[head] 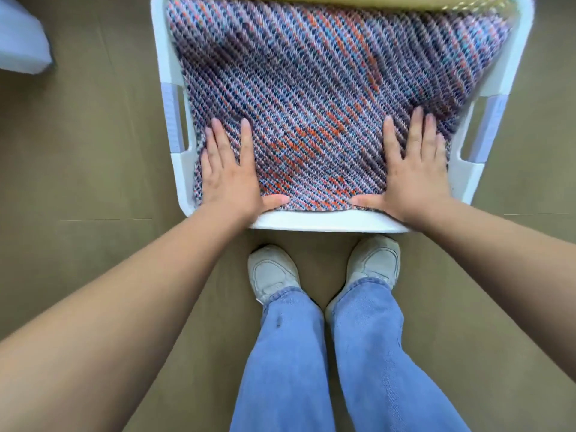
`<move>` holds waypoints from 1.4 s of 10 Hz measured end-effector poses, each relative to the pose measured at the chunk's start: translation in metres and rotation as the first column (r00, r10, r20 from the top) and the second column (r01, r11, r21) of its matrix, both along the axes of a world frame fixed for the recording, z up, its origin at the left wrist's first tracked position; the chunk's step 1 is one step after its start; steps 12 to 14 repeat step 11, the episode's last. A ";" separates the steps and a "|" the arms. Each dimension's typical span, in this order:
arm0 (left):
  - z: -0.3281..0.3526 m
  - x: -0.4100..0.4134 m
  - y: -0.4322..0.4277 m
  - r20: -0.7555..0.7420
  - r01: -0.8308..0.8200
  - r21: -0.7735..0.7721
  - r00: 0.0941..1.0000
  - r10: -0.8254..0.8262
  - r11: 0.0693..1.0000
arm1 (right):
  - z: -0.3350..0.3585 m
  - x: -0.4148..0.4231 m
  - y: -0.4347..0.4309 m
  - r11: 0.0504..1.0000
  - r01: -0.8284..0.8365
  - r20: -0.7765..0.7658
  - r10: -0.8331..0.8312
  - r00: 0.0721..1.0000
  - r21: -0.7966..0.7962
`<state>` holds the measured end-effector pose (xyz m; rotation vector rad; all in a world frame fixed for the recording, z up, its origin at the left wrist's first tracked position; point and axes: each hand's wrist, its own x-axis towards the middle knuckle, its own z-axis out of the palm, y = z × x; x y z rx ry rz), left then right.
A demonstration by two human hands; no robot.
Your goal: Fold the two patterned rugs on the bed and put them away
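A folded patterned rug [314, 98], woven in blue, purple, white and orange diagonal lines, lies inside a white plastic basket [324, 224] on the floor. My left hand [230, 173] lies flat on the rug's near left corner, fingers spread. On the near right corner, my right hand [414, 166] rests flat in the same way. Both palms press down on the fabric and grip nothing. Only one rug surface shows; anything beneath it is hidden.
The basket has lilac side handles [171, 118] and stands on a brown floor [93, 151]. My feet in pale sneakers [271, 272] stand just in front of it. A pale blue-white object's corner [21, 35] sits at the top left. A yellowish edge [343, 0] crosses the basket's far rim.
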<state>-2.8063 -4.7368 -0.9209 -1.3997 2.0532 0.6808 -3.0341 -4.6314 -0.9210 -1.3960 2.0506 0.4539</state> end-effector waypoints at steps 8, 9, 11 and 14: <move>-0.009 -0.054 -0.066 0.065 -0.006 -0.109 0.998 0.013 0.994 | -0.005 -0.077 -0.084 0.984 -0.163 -0.071 0.158 0.985 -0.068; 0.002 -0.058 -0.067 0.080 -0.023 -0.079 0.996 0.029 0.997 | 0.004 -0.072 -0.089 0.986 -0.166 -0.099 0.162 0.982 -0.032; 0.069 -0.055 -0.061 -0.071 -0.090 -0.045 0.994 0.087 0.995 | 0.073 -0.066 -0.073 0.991 -0.108 0.059 0.113 0.992 -0.076; 0.069 -0.055 -0.061 -0.071 -0.090 -0.045 0.994 0.087 0.995 | 0.073 -0.066 -0.073 0.991 -0.108 0.059 0.113 0.992 -0.076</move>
